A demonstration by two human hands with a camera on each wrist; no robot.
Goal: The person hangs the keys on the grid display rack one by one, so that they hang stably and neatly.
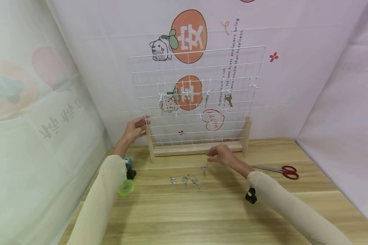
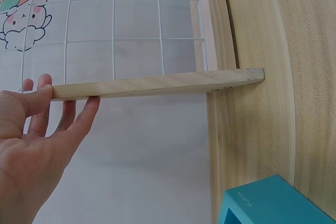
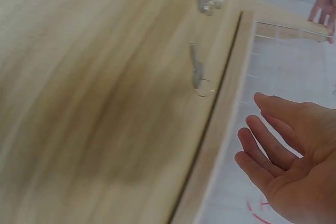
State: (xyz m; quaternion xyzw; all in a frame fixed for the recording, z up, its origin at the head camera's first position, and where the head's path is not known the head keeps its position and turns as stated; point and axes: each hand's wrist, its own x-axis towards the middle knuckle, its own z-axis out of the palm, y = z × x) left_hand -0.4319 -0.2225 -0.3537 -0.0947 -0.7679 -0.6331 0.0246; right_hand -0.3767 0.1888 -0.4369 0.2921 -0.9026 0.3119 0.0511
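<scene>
A white wire grid rack (image 1: 171, 126) stands upright between wooden side posts. My left hand (image 1: 134, 130) pinches the upper end of the left wooden post (image 2: 157, 84), thumb on one side and fingers on the other. Over the table, in front of the rack's base bar (image 1: 184, 150), hovers my right hand (image 1: 224, 156), its fingers loosely bent and holding nothing. A single key with a ring (image 1: 204, 170) lies just below it. Three more keys (image 1: 185, 181) lie closer to me. Several keys, one of them dark (image 1: 229, 100), hang from white hooks on the grid.
Red-handled scissors (image 1: 283, 170) lie on the table at the right. Near my left forearm are a green tape roll (image 1: 126, 188) and a teal box (image 2: 273, 203). A printed white cloth (image 1: 110, 68) rises behind the rack and along both sides.
</scene>
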